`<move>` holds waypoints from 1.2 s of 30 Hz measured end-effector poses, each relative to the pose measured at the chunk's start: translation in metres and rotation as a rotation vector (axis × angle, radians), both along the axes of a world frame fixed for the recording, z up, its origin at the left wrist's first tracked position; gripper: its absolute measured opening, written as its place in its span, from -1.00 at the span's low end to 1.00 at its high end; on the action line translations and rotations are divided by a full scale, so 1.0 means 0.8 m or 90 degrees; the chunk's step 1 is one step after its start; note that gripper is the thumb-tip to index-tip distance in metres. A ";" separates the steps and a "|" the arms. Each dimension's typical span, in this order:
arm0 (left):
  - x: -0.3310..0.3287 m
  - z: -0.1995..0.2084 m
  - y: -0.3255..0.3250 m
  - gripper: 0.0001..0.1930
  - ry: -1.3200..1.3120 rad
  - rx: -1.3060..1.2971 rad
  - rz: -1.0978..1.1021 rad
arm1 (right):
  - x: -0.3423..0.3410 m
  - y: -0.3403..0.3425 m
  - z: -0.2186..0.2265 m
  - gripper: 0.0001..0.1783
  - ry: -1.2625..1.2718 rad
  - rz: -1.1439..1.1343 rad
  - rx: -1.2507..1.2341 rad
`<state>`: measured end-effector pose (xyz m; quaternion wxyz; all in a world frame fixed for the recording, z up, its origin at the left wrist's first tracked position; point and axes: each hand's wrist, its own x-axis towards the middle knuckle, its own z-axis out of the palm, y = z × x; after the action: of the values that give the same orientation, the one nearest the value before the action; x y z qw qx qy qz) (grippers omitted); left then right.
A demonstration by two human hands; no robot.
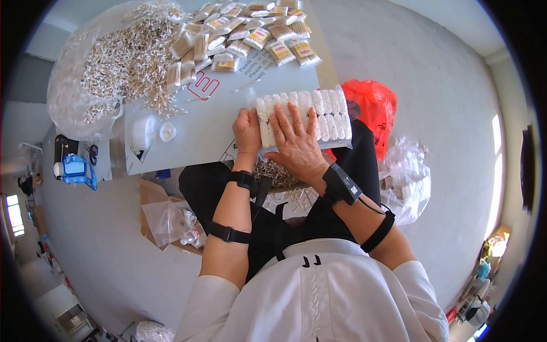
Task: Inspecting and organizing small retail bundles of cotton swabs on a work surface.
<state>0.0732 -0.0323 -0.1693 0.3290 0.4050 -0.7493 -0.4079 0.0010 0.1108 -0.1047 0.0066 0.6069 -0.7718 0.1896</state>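
Note:
A block of cotton swab packs [333, 122], standing in two rows with the white tips upward, sits at the right edge of the table. Clear plastic film shows around its sides. Against its left side, my left hand [247, 134] is closed in a fist, seemingly gripping the film; the fingertips are hidden. Flat on top of the packs lies my right hand [297, 142], fingers spread and pressing on the white tips. Small filled packs of cotton swabs [258, 38] are heaped at the far side of the table.
A clear bag [62, 97] spills loose cotton swabs [122, 62] at the far left. Near it is a small white roll [167, 131]. A red plastic bag [376, 108] and a clear bag [405, 182] are on the right. Below the table stands a cardboard box [155, 214].

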 end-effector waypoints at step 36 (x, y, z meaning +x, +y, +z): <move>-0.022 0.146 -0.002 -0.65 0.160 0.140 -0.182 | -0.079 0.072 0.022 -0.35 -0.364 -0.320 -0.337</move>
<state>0.0556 -0.0335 -0.0522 0.3125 0.2737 -0.7034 -0.5768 -0.0624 0.1684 -0.0869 -0.0059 0.3021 -0.7907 0.5324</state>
